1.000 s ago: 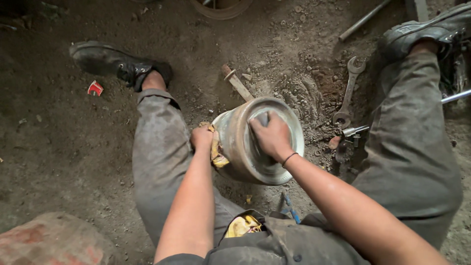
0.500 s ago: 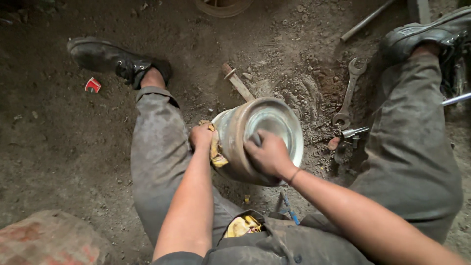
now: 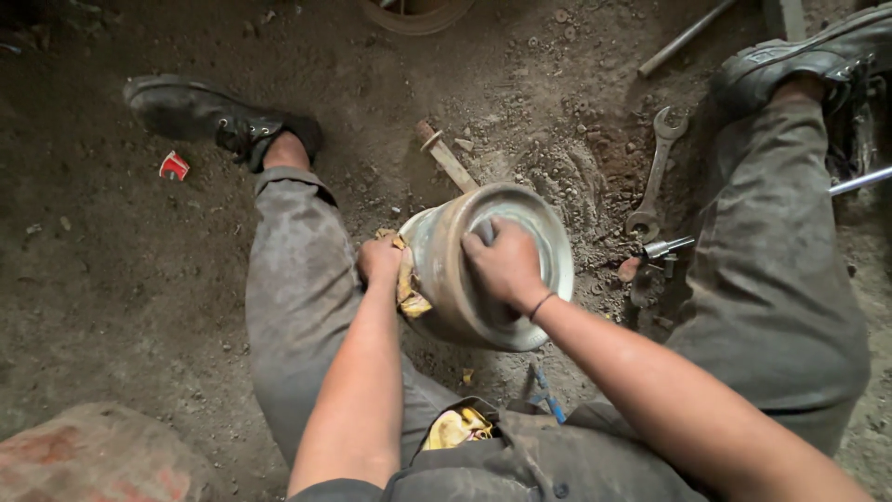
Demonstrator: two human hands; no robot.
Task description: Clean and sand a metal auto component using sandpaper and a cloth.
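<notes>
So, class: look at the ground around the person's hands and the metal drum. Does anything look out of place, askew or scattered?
Yes. Tools lie loose in the dirt rather than stored: a spanner beside the right leg and a rusty bar behind the metal drum. A red scrap lies near the left shoe. The drum itself sits tilted, steadied by the left hand.

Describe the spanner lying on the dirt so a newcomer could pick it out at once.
Start at the round metal drum held between the person's legs, with the right hand pressed into its open face. Look past its right side to the dirt beside the right trouser leg. There lies the spanner, long, grey and double-ended, one open jaw pointing up, unlike the short rusty bolt above the drum.
</notes>
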